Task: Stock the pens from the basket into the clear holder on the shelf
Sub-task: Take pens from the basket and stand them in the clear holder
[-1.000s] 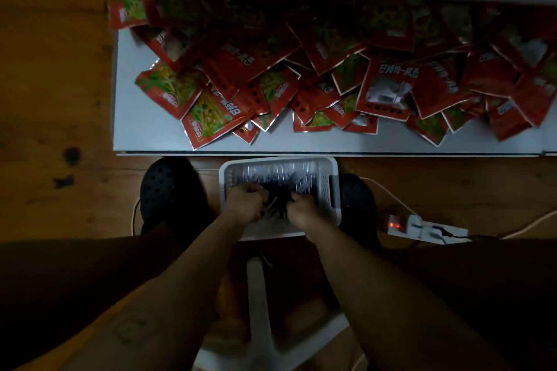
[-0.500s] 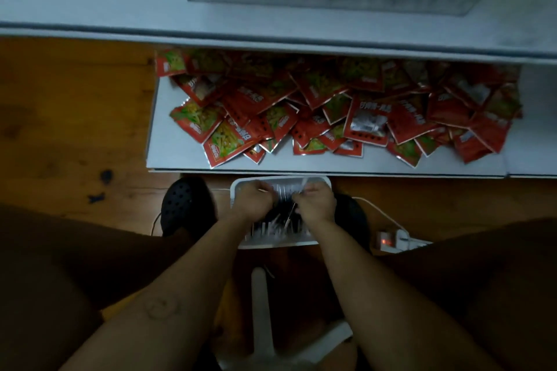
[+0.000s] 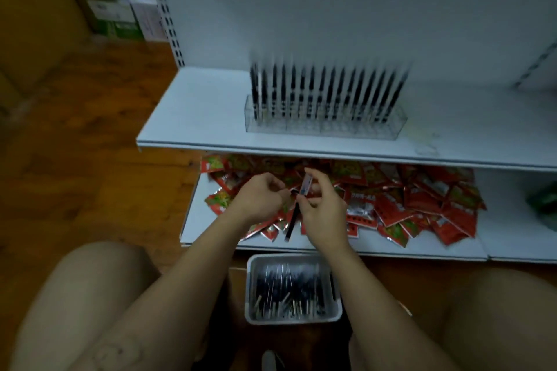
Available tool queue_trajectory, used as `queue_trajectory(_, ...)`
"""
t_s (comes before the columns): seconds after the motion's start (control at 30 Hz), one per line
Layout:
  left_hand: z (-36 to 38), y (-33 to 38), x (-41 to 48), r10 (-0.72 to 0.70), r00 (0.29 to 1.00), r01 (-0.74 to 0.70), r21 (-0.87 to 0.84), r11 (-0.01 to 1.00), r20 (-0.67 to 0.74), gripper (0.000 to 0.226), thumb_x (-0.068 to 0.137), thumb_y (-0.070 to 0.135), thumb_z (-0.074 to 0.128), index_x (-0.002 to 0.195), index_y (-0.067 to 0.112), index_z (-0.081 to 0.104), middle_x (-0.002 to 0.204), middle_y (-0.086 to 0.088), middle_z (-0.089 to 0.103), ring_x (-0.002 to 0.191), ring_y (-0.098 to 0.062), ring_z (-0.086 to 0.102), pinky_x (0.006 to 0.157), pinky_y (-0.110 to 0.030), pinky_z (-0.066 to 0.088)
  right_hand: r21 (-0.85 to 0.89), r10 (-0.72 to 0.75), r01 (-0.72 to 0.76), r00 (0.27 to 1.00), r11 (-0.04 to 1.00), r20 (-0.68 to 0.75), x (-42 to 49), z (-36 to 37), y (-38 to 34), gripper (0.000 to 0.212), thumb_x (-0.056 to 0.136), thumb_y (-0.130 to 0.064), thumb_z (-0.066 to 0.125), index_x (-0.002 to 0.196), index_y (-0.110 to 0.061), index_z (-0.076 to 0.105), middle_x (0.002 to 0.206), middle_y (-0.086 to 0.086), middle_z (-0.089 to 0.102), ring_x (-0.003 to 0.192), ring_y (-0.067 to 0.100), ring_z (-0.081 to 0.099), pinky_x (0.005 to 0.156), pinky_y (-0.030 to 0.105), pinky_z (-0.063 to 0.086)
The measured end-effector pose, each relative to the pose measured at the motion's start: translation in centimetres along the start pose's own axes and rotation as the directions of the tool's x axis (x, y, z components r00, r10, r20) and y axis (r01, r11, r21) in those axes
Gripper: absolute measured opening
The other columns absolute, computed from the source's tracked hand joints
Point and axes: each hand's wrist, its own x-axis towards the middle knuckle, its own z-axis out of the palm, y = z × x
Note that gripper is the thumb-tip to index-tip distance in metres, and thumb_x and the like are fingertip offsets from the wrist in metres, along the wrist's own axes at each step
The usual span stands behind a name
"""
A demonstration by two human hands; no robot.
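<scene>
Fingers of left hand (image 3: 259,200) and right hand (image 3: 324,211) pinch a slim black pen (image 3: 291,221) at frame centre, which could snag crowded neighbours entering the clear plastic holder (image 3: 325,127).

A brown wood-plank floor (image 3: 90,159) fills the left side of the frame, dim and shadowed. A white shelving unit stands on it, its plain white back panel (image 3: 331,9) taking up the top of the frame, with a perforated upright (image 3: 164,6) along its left edge. The upper shelf (image 3: 196,111) crosses the middle; the lower shelf (image 3: 512,238) sits just above the floor beneath it and carries a heap of red snack packets (image 3: 407,199). Cardboard boxes (image 3: 120,18) stand on the floor in the upper left, behind the upright. Something dark green (image 3: 545,205) lies at the right edge.
</scene>
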Motion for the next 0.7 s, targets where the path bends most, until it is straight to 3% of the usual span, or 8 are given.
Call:
queue_trajectory(0.13, -3.2, 2.8, -0.4, 0.125, 0.992, -0.115, 0.249, 0.962, -0.023, 0.010, 0.088, 0.025, 0.058, 0.096, 0.022, 0.063, 0.086, 0.006, 0.061, 0.083, -0.015, 0.059, 0.069, -0.022, 0.041, -0.028, -0.150, 0.148, 0.984, 0.989, -0.094, 2.1, -1.4, -5.0, 0.040, 0.088, -0.011, 0.068, 0.122, -0.027, 0.055, 0.092, -0.010, 0.061, 0.076, 0.013, 0.067, 0.063, 0.020, 0.048)
queue_trajectory(0.23, -5.0, 3.9, 0.2, 0.166, 0.984, -0.145, 0.279, 0.949, -0.056, 0.009, 0.089, 0.028, 0.058, 0.092, 0.023, 0.065, 0.087, 0.006, 0.063, 0.079, -0.011, 0.058, 0.063, -0.022, 0.041, -0.036, -0.250, 0.248, 0.952, 0.968, -0.175, 4.4, -2.7, -8.9, 0.036, 0.088, -0.013, 0.068, 0.120, -0.023, 0.055, 0.088, -0.019, 0.057, 0.073, 0.008, 0.066, 0.059, 0.008, 0.044)
queue_trajectory(0.3, -6.4, 4.6, 1.1, 0.145, 0.985, -0.127, 0.174, 0.976, -0.096, 0.014, 0.089, 0.030, 0.060, 0.090, 0.019, 0.068, 0.088, 0.001, 0.068, 0.079, -0.015, 0.063, 0.064, -0.025, 0.049, -0.014, -0.305, 0.310, 0.925, 0.951, -0.225, 6.1, -3.2, -11.4, 0.034, 0.088, -0.015, 0.069, 0.117, -0.024, 0.054, 0.092, -0.017, 0.059, 0.075, 0.005, 0.066, 0.065, 0.012, 0.051)
queue_trajectory(0.4, -9.1, 5.9, 2.7, 0.094, 0.987, -0.110, -0.126, 0.986, -0.128, 0.022, 0.092, 0.031, 0.060, 0.095, 0.010, 0.067, 0.092, -0.008, 0.071, 0.088, -0.024, 0.067, 0.076, -0.037, 0.055, -0.016, -0.381, 0.389, 0.894, 0.921, -0.237, 8.9, -3.1, -14.6, 0.034, 0.088, -0.015, 0.069, 0.116, -0.024, 0.051, 0.089, -0.017, 0.058, 0.077, 0.004, 0.066, 0.070, 0.023, 0.058)
queue_trajectory(0.47, -10.6, 6.2, 3.9, 0.064, 0.976, -0.102, -0.178, 0.979, -0.208, 0.024, 0.093, 0.029, 0.060, 0.098, 0.006, 0.065, 0.094, -0.011, 0.069, 0.088, -0.026, 0.066, 0.076, -0.038, 0.056, -0.010, -0.422, 0.430, 0.881, 0.903, -0.214, 10.6, -2.6, -16.0, 0.033, 0.088, -0.012, 0.068, 0.116, -0.021, 0.051, 0.088, -0.016, 0.058, 0.079, 0.004, 0.065, 0.073, 0.026, 0.058)
queue_trajectory(0.53, -11.0, 6.0, 5.2, 0.025, 0.963, -0.084, -0.211, 0.974, -0.267, 0.025, 0.092, 0.027, 0.061, 0.092, 0.002, 0.062, 0.090, -0.015, 0.067, 0.084, -0.028, 0.063, 0.075, -0.038, 0.056, -0.025, -0.459, 0.464, 0.864, 0.886, -0.207, 12.1, -2.0, -16.7, 0.033, 0.088, -0.010, 0.066, 0.116, -0.020, 0.051, 0.088, -0.015, 0.058, 0.078, 0.004, 0.064, 0.072, 0.024, 0.057)
queue_trajectory(0.7, -9.8, 5.0, 7.6, -0.076, 0.966, -0.007, -0.322, 0.947, -0.245, 0.023, 0.090, 0.027, 0.065, 0.086, 0.013, 0.047, 0.079, -0.010, 0.042, 0.073, -0.022, 0.042, 0.062, -0.033, 0.042, -0.104, -0.468, 0.458, 0.876, 0.883, -0.118, 14.2, -1.2, -16.7, 0.032, 0.091, -0.012, 0.063, 0.120, -0.022, 0.052, 0.086, -0.015, 0.056, 0.071, 0.001, 0.061, 0.062, 0.013, 0.050)
